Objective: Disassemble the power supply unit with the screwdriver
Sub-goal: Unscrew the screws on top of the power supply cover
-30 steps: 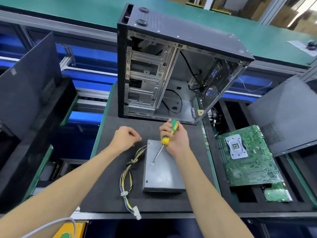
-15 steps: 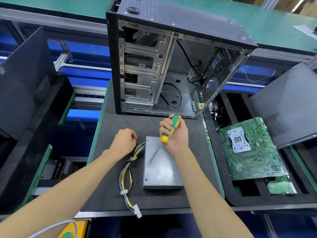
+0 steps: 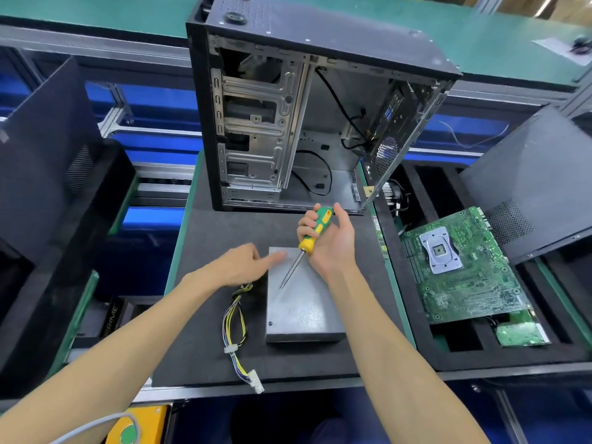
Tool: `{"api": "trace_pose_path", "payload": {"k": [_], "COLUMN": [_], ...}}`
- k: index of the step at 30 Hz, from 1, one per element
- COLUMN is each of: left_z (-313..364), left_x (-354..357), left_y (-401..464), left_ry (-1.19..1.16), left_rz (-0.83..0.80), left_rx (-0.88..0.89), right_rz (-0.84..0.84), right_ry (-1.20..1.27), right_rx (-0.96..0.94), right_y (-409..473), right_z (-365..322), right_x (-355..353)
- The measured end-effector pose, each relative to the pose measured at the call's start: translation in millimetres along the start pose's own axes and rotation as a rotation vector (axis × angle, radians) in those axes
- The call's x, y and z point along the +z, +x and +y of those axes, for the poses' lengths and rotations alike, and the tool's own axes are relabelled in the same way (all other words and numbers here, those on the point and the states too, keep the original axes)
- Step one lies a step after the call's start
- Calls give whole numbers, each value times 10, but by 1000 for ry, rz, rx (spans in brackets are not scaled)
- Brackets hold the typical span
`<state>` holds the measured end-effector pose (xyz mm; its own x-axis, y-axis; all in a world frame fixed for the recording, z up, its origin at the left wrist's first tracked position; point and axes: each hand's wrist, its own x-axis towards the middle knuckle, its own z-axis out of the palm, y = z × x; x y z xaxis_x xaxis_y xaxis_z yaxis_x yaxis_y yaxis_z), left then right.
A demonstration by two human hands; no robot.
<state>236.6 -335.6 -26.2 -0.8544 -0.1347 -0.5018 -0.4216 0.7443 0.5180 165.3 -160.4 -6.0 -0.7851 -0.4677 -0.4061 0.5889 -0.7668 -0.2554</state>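
The right hand [image 3: 330, 243] grips the screwdriver [image 3: 309, 240], its tip over the power supply [image 3: 302, 302] lying mid-table [image 3: 205, 315]. At nine o'clock, the left hand [image 3: 238, 267] reaches in, fingers relaxed, empty.

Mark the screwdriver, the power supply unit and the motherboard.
screwdriver [image 3: 315, 230]: head view, on the green and yellow handle.
power supply unit [image 3: 304, 307]: head view, on the bare grey top panel.
motherboard [image 3: 461, 283]: head view, on the green board below the socket.

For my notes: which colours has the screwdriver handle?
Green and yellow screwdriver handle, head view.
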Motion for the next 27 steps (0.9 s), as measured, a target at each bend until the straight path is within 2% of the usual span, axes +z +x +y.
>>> {"api": "trace_pose_path", "payload": {"k": [2,3,7,9,20,24,27], "left_z": [7,0,-14,8,436,508,457], "left_x": [62,88,162,189,274,259,258], "left_y": [-29,-41,-109,-131,195,312,306], "left_ry": [71,22,-383,-467,-598,-506,-503], "left_rz": [-157,-192,-197,-184,90,95,38], "left_rx": [11,17,48,77,95,80,82], "right_rz": [27,48,118,134,144,123,72], "right_ry": [-38,-60,-133,-138,-249,-299,-322], "right_rx": [-50,-78,-181,-209,-372,-444,-492], "right_y": [-42,-57,-98,-110,-218,-295,-343], "right_z": [-67,-100,-180,-189,-287,-367,-380], "right_x": [0,-4,-31,-49,-48,27,121]}}
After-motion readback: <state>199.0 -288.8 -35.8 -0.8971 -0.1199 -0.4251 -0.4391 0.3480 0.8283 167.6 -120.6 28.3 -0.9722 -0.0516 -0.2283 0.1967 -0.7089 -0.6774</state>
